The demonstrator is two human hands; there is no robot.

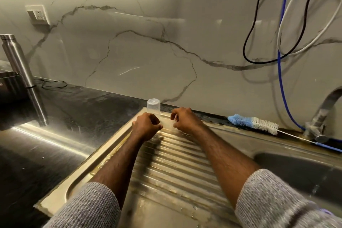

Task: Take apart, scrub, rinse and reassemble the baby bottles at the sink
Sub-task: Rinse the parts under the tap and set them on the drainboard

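Both arms, in grey knitted sleeves, reach out over the ribbed stainless-steel draining board (175, 155) toward its far end by the wall. The left hand (146, 126) is curled, thumb against forefinger, and the right hand (185, 119) is curled too, fingertips turned down toward the gap between the two hands. Something pale and see-through seems to lie there, but it is too faint to name, so I cannot tell whether either hand actually has hold of anything. Just behind the left hand, at the far corner of the board, stands a small clear plastic dome-topped bottle cap (153, 106), upside-down or upright I cannot say, apparently set apart from its bottle. No bottle body, teat or ring is plainly visible. The long bottle brush with blue and white bristles (253, 123) lies untouched along the back ledge, between the hands and the steel tap (322, 116), and the sink basin (296, 168) at the right shows no running water. A tall steel flask (14, 59) stands on the dark counter at the far left, well apart. Judging from this, the work is either at the dismantling stage or at setting out parts to dry; scrubbing is not under way, and reassembly looks not yet done.
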